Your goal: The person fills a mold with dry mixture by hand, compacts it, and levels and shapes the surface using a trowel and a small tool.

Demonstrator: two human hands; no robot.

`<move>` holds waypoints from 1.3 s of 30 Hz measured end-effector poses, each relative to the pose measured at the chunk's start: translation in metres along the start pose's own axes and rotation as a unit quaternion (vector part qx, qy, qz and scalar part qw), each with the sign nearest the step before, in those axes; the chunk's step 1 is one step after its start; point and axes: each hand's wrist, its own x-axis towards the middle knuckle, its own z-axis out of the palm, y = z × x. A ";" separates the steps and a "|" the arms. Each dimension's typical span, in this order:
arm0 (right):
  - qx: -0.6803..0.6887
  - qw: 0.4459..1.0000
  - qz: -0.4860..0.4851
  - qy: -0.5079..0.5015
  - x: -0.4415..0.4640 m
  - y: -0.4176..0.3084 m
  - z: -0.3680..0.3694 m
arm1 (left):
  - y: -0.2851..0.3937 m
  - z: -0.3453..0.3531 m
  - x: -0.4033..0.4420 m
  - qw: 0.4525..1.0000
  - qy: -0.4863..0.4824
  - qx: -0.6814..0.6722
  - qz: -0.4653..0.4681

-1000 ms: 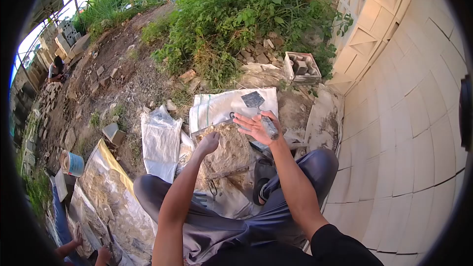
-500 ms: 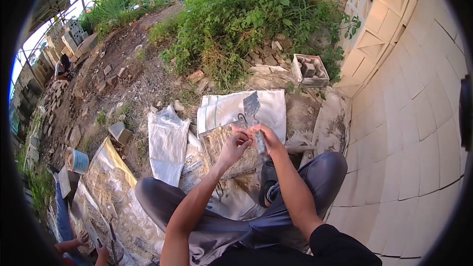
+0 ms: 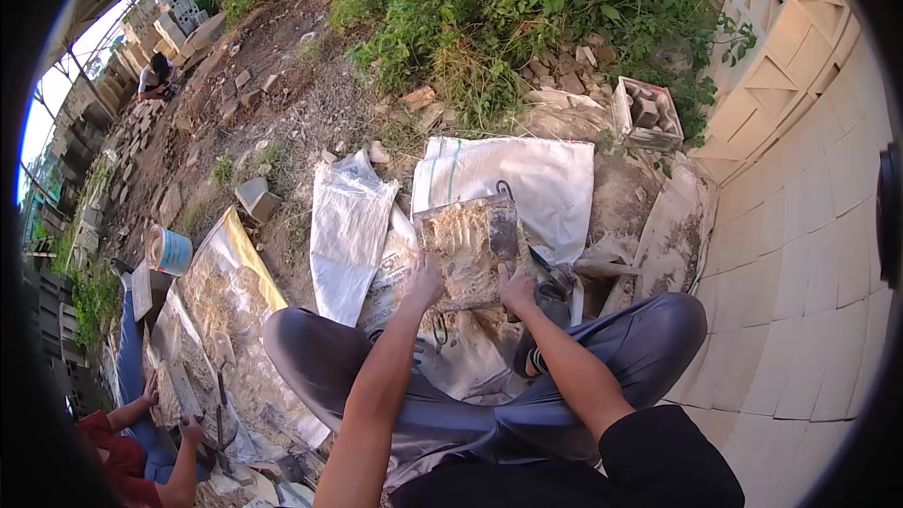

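A shallow rectangular mould (image 3: 458, 243) with a sandy, straw-coloured mix lies between my knees, wire loops at its far and near edges. My left hand (image 3: 425, 284) is closed at its near left side, fingers along the edge. Near the front right corner, my right hand (image 3: 515, 290) is closed round the trowel's handle, which is mostly hidden. The trowel's dark blade (image 3: 502, 230) lies over the right part of the mix. Beyond the mould is a white woven sack (image 3: 550, 183).
Another white sack (image 3: 346, 226) lies left of the mould. Further left are a block (image 3: 256, 198), a bucket (image 3: 171, 251) and a co-worker's hands (image 3: 191, 431). A crate (image 3: 647, 115) stands at the back right beside stacked pale tiles (image 3: 781, 301). Another person (image 3: 156, 77) sits far off.
My hands have moved apart and down to the mould's near side. The trowel, earlier raised in my right hand, is now down over the mix. The view has shifted left.
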 end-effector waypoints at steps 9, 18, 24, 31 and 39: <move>-0.047 0.992 -0.104 -0.053 -0.034 0.003 0.041 | -0.017 0.026 0.001 0.974 0.095 -0.199 0.060; -0.074 0.986 -0.104 -0.104 -0.037 -0.011 -0.003 | -0.010 0.006 -0.013 0.952 0.107 -0.287 -0.019; -0.022 0.982 -0.126 -0.137 -0.025 0.006 0.037 | -0.017 0.000 -0.015 0.947 0.103 -0.305 -0.005; -0.152 0.977 -0.056 -0.140 -0.104 0.016 0.043 | -0.017 0.006 -0.021 0.946 0.077 -0.316 0.001; -0.081 0.982 -0.134 -0.102 -0.086 0.021 -0.008 | -0.001 0.005 -0.021 0.951 0.072 -0.297 -0.039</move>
